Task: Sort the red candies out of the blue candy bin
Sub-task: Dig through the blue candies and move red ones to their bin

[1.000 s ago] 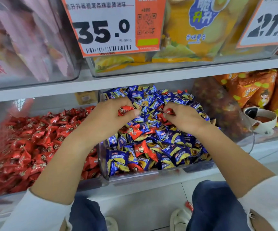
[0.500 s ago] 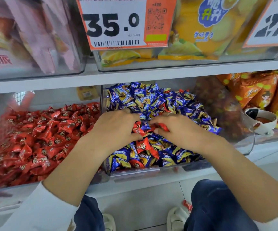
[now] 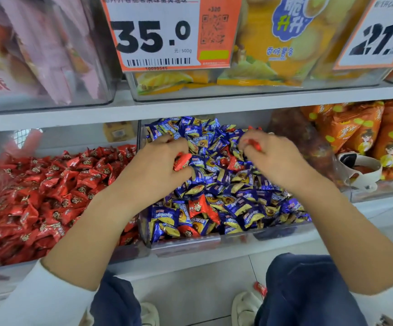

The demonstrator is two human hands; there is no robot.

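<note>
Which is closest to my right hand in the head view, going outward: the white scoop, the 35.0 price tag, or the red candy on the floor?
From the right hand:
1. White scoop, just to its right in the neighbouring bin.
2. 35.0 price tag, up and left on the upper shelf.
3. Red candy on the floor, below, between the shoes.

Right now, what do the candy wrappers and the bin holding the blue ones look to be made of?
Blue candy wrappers: shiny foil-like film, crinkled with bright glints. Red candy in the left hand: similar glossy film. Blue candy bin: clear rigid plastic, probably acrylic; candies show through its front wall.
</note>
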